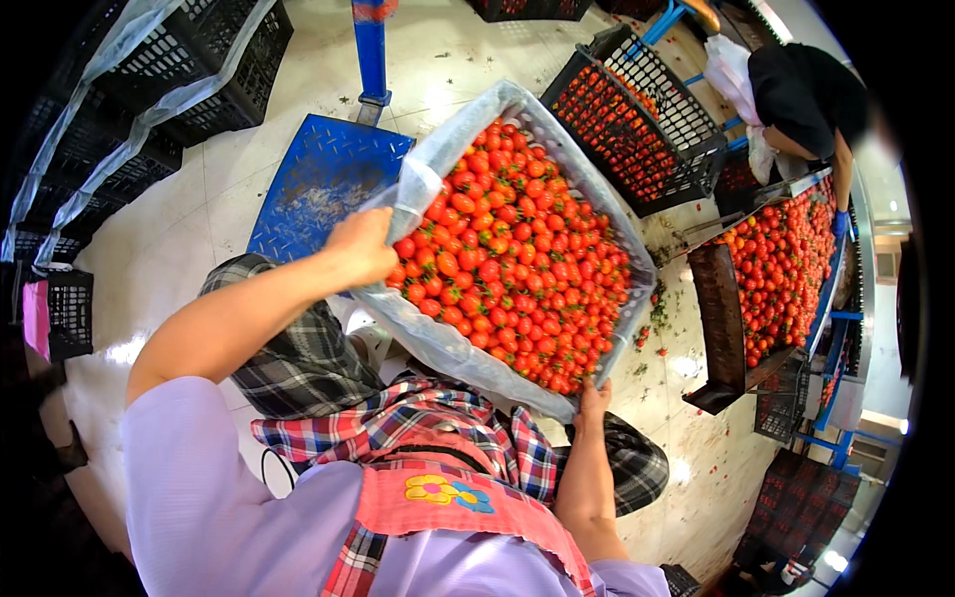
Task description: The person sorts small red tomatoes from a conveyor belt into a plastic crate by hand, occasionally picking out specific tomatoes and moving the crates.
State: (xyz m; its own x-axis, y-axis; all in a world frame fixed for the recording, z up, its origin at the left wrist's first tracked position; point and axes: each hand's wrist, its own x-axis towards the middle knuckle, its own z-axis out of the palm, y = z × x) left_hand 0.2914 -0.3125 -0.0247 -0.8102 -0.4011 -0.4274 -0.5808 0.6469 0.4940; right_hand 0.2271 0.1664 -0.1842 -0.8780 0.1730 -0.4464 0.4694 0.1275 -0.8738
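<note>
Between my arms is a crate (468, 358) lined with clear plastic film, tilted in view and filled with small red cherry tomatoes (517, 259), many with green stems. My left hand (362, 247) is closed over the crate's left rim, on the film. At the near right corner, my right hand (594, 401) grips the rim, its fingers partly hidden by the crate. Just beyond my left hand lies a blue metal platform scale (318, 184), its plate scuffed and dirty.
A black crate of tomatoes (637, 119) stands at the far right. Right of me, a metal sorting trough (726, 318) holds many tomatoes, and a person in black (806, 99) bends over it. Stacked black crates (199, 70) line the left. Stems and loose tomatoes litter the floor (647, 348).
</note>
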